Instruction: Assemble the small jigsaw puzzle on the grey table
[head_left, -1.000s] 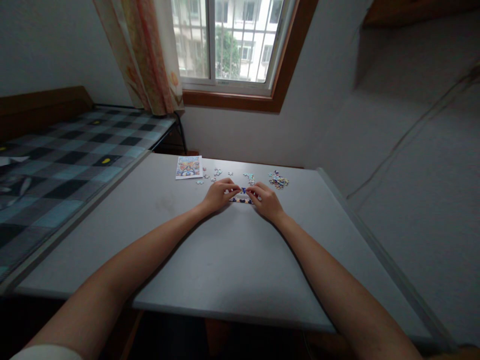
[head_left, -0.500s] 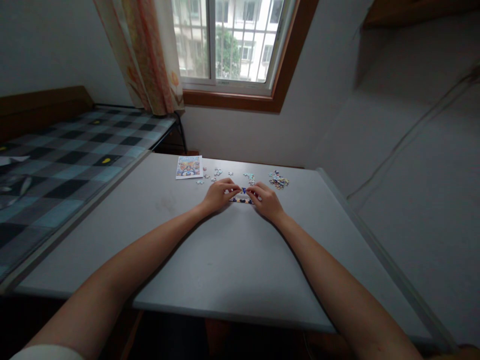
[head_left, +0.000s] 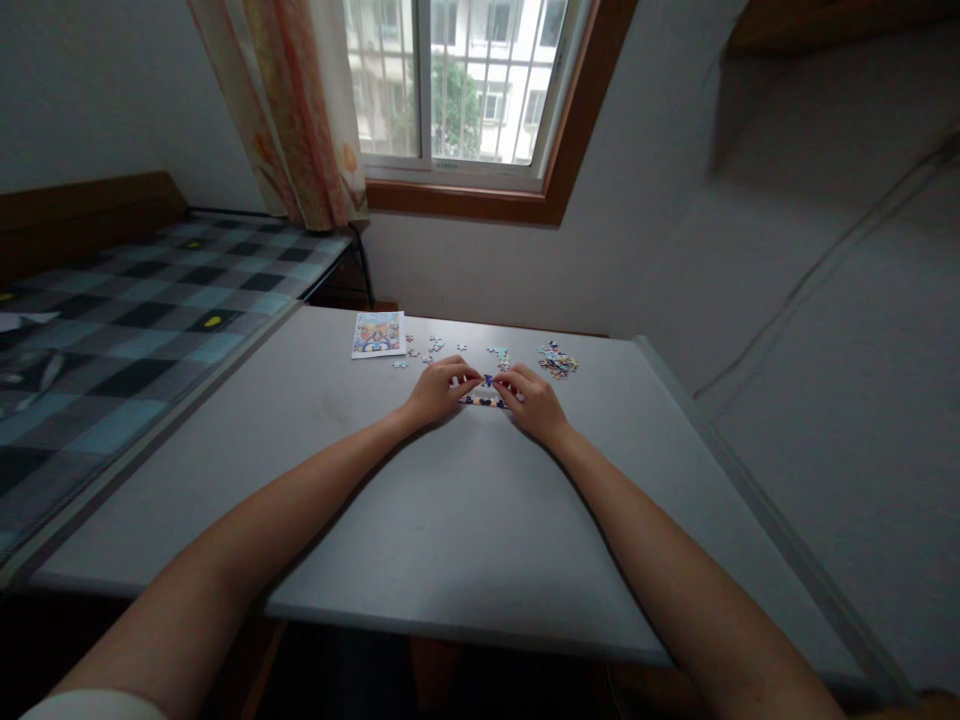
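Note:
A small dark blue jigsaw puzzle piece (head_left: 487, 381) is pinched between my two hands, over the far middle of the table. My left hand (head_left: 441, 390) is closed on its left side with thumb and fingertips. From the right, my right hand (head_left: 532, 398) pinches the same piece. Just nearer to me lies a joined strip of puzzle pieces (head_left: 484, 402), dark with pale patches; its ends are partly hidden by my hands. Beyond my hands sits a small joined cluster of pale green pieces (head_left: 501, 356).
A picture card (head_left: 379, 334) lies at the table's far left, with several loose pieces (head_left: 431, 345) beside it. A heap of puzzle pieces (head_left: 558, 361) is at the far right. The white table (head_left: 420, 540) adjoins a bed with a checked cover (head_left: 150, 320).

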